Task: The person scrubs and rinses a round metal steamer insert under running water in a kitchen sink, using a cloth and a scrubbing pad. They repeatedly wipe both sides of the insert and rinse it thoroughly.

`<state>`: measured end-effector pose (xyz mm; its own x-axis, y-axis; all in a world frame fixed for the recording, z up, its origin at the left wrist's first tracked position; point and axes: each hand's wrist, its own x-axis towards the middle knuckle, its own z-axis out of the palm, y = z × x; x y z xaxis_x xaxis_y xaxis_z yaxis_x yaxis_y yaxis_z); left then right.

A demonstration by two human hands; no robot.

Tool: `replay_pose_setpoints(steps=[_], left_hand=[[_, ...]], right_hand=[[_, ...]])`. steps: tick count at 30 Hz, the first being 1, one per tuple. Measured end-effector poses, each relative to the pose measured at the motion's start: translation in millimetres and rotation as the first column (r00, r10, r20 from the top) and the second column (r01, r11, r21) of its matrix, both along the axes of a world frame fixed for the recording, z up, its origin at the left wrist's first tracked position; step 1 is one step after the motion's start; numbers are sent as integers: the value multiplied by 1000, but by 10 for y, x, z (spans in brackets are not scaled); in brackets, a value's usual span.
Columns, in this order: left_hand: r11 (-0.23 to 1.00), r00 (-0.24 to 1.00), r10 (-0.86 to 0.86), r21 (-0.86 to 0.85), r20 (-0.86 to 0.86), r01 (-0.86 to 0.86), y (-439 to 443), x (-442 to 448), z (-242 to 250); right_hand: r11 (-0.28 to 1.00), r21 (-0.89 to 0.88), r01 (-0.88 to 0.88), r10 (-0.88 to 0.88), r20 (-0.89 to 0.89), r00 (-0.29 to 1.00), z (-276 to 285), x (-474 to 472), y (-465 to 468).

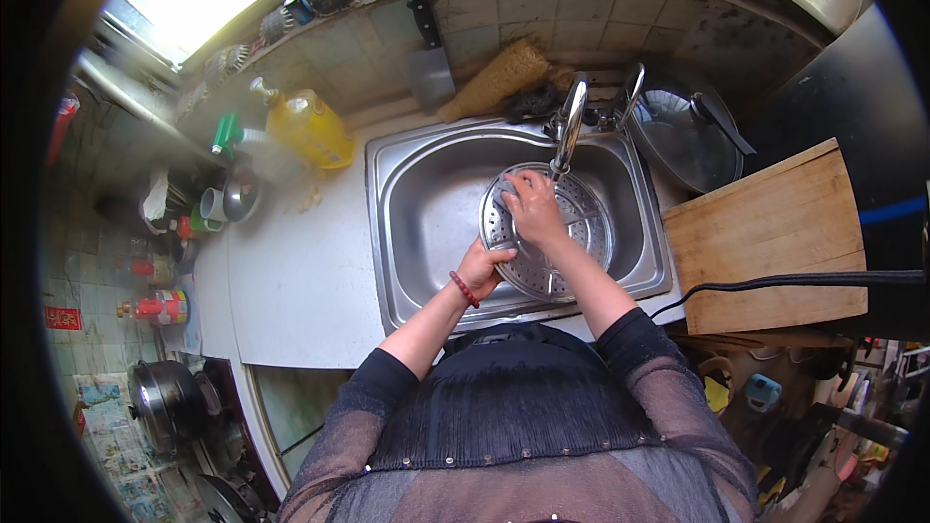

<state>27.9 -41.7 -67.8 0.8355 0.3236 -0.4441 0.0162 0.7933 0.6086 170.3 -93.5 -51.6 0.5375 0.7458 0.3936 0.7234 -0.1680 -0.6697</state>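
A round metal steamer rack (581, 225) with many small holes is held over the stainless steel sink (429, 211), below the chrome faucet (572, 120). My left hand (485, 269) grips its near left rim, thumb on top; a red bead bracelet (463, 289) circles that wrist. Against the rack's upper left part, my right hand (536, 209) presses a grey scrubbing pad or cloth (503, 192). The fingers partly cover the pad, and my right forearm hides some of the rack. Whether water is running from the spout I cannot tell.
Behind the sink are a cleaver (430, 58), a loofah sponge (501, 80) and a second tap (632, 94). To the right stand a glass pot lid (686, 131) and a wooden cutting board (770, 240), crossed by a black cable (785, 280). A yellow liquid jug (309, 129) stands left.
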Motion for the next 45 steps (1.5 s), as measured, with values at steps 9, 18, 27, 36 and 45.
replay_pose_setpoints(steps=[9,18,27,36,45], left_hand=[[995,999,-44,87,25,42,231,-69,12],[996,996,-81,42,-28,83,194,-54,19],[993,997,-68,91,-20,70,232,-47,52],[995,999,-49,88,8,48,273,-81,-1],[999,999,-12,42,-39,14,240,-186,33]], right_hand=[[998,34,-60,57,88,995,137,-71,71],[995,-45,-88,92,90,992,-6,70,109],[967,-85,-242,243,10,970,-30,15,112],[986,-37,-165,162,-77,984,-77,-108,169],[948,-135,289,-314,-233,920,-557,691,163]])
